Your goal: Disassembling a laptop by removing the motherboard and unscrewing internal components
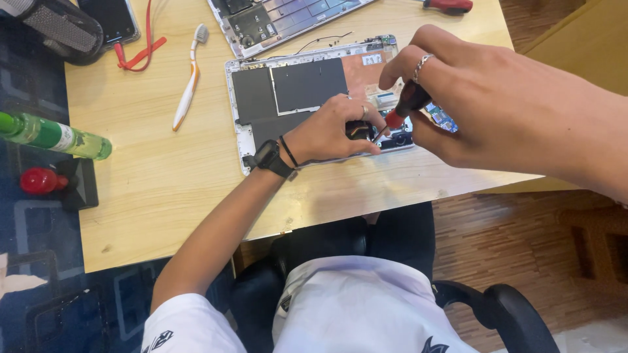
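Note:
An opened white laptop base (294, 91) lies on the wooden table (163, 189), with dark inner sheets and a circuit board showing. My left hand (327, 134), with a black watch and a wristband, rests on its near edge and pinches a small black part (358, 129). My right hand (484, 104), wearing a ring, grips a screwdriver (405, 108) with a red and black handle. The screwdriver's tip points down-left onto the laptop, right beside my left fingertips.
A second laptop panel (281, 16) lies at the table's far edge, with a red-handled tool (448, 5) to its right. A white and orange toothbrush (188, 85), a phone (111, 19), a red cord (140, 52) and a green bottle (52, 136) are on the left. A chair arm (504, 314) is below right.

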